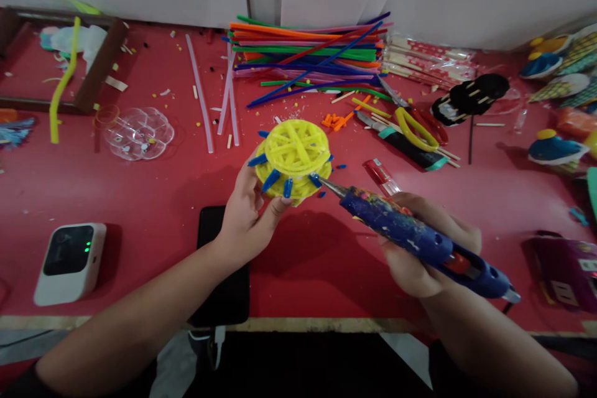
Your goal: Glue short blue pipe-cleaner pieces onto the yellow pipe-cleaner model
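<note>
My left hand [252, 217] is closed around the lower left side of a round yellow pipe-cleaner piece [298, 146], held above the table. Its top looks like a spoked wheel, and short blue pipe-cleaner bits [271, 181] stick out around its side. In my right hand [420, 255] is a worn blue hot glue gun [401, 224], its fingers wrapped round the handle. The metal nozzle points left and meets or nearly meets a blue bit on the right side of the yellow piece. A few loose blue bits [342, 166] lie just right of it.
Behind lie a heap of coloured pipe cleaners [308, 50], yellow-handled scissors [410, 130], a utility knife [410, 146] and pink glue sticks [199, 93]. A clear flower-shaped tray [140, 134] and brown frame [96, 68] are left. A black phone [224, 292] and white device [69, 264] sit near the front.
</note>
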### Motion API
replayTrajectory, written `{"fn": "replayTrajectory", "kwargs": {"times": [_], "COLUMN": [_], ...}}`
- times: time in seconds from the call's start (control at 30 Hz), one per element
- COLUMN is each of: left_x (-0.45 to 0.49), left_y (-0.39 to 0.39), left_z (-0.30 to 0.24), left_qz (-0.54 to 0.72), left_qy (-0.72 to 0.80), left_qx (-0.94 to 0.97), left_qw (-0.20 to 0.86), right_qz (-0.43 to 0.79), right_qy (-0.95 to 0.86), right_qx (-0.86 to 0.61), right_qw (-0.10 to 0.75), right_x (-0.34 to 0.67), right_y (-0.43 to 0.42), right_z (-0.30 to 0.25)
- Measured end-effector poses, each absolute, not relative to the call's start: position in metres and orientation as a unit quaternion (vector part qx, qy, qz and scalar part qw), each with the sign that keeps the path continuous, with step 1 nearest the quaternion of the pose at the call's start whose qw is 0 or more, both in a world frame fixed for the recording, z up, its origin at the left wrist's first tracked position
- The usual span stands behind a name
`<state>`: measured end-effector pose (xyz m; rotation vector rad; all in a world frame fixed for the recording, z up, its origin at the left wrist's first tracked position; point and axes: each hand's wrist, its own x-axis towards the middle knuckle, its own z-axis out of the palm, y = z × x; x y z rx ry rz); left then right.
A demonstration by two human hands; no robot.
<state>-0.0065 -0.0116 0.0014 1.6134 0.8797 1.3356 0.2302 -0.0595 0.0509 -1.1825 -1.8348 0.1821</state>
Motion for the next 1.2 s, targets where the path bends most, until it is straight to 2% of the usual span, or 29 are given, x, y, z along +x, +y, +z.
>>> {"fn": "replayTrajectory", "kwargs": {"times": [0.3,0.87,1.2], "left_x": [-0.0075,-0.0082,-0.0065], "left_y": [-0.0093,-0.0129,-0.0091], "left_z": [-0.0006,-0.0044,-0.0037], "left_qz": [0.527,0.537,0.552], "left_qy": [0.355,0.371,0.344], "left_qx": [0.647,0.604,0.618], "left_qw": [0.422,0.457,0.441], "right_qz": [0.065,0.061,0.076], "right_qy": [-0.752,-0.758,-0.749], "right_qx": [-0.490,-0.472,-0.482], "right_qw": [0.437,0.445,0.449], "right_x": [0.2312,0.2310,0.2314], "right_y": [-0.0599,-0.0575,-0.0606], "right_z": [0.0521,0.0534,0.0494]}}
